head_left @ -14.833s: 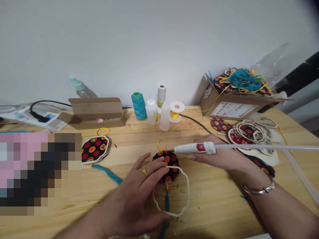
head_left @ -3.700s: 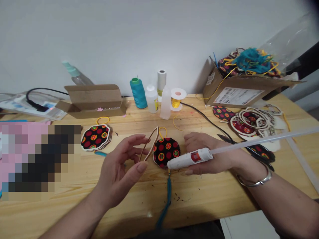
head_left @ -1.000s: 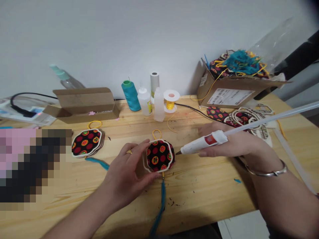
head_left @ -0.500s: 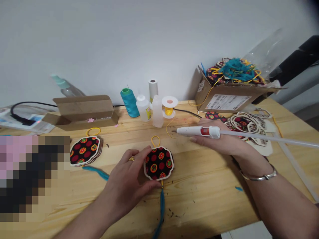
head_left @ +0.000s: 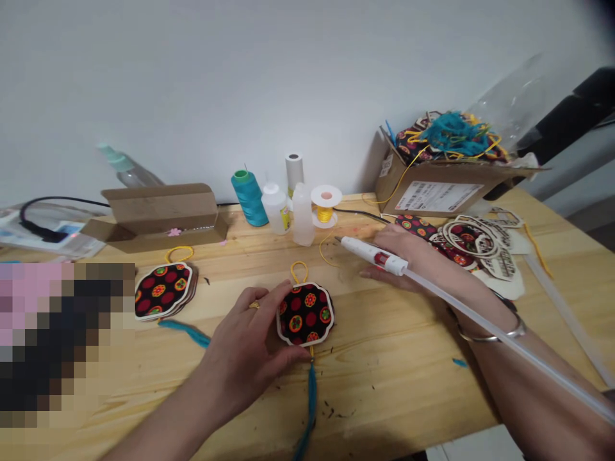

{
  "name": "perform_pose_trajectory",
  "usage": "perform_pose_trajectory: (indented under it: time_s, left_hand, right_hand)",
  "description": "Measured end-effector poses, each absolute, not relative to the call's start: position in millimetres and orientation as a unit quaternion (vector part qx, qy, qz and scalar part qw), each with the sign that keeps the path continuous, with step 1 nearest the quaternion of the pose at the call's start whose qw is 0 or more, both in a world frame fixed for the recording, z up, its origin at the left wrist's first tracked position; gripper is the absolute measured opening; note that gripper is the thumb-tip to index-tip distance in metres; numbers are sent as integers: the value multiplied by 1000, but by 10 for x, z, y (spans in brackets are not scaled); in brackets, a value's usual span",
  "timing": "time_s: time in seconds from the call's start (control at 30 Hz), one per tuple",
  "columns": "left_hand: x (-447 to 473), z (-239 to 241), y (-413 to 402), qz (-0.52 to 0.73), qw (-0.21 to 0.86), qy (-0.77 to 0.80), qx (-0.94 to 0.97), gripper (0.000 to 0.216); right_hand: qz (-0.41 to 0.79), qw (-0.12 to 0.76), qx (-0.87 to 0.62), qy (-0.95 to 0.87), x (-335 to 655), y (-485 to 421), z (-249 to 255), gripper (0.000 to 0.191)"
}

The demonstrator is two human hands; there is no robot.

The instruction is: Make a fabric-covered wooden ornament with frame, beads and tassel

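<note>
My left hand point(head_left: 254, 342) grips a tasselled hanging ornament point(head_left: 307, 314) by its left side, forefinger at the upper edge and thumb at the lower. Its face is black fabric with red and orange flowers inside a pale scalloped border. A yellow cord loop point(head_left: 298, 271) stands out at the top, and a teal tassel point(head_left: 310, 410) trails below. To the right, my right hand point(head_left: 403, 256) is closed on a white glue gun point(head_left: 369, 254), whose nozzle points up and left, apart from the ornament. A long clear glue stick point(head_left: 480, 333) runs back from it over my forearm.
Left lies a stack of similar ornaments point(head_left: 166, 291). Along the wall stand an open cardboard box point(head_left: 158, 211), teal thread point(head_left: 250, 202), bottles point(head_left: 302, 218) and a yellow cord spool point(head_left: 325, 211). At right, a full carton point(head_left: 432, 186) stands behind loose border pieces point(head_left: 480, 246).
My right hand has turned the glue gun, so its nozzle now tilts upward and its rear end and glue stick have swung down. My left hand and the ornament are practically still.
</note>
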State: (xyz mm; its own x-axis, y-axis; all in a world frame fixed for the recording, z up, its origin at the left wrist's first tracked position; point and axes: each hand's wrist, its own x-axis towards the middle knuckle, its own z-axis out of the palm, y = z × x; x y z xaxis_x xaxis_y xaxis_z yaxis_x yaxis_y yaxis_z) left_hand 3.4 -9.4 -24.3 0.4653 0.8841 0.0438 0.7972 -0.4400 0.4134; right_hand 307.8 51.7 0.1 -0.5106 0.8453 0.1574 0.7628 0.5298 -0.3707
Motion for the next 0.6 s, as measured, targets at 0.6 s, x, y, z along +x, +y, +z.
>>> perform_pose_trajectory:
  time_s: [0.6]
  left_hand:
    - [7,-172,-104,143,162,497,840,77]
  right_hand:
    - [132,179,-457,-861,3026,494,71,28]
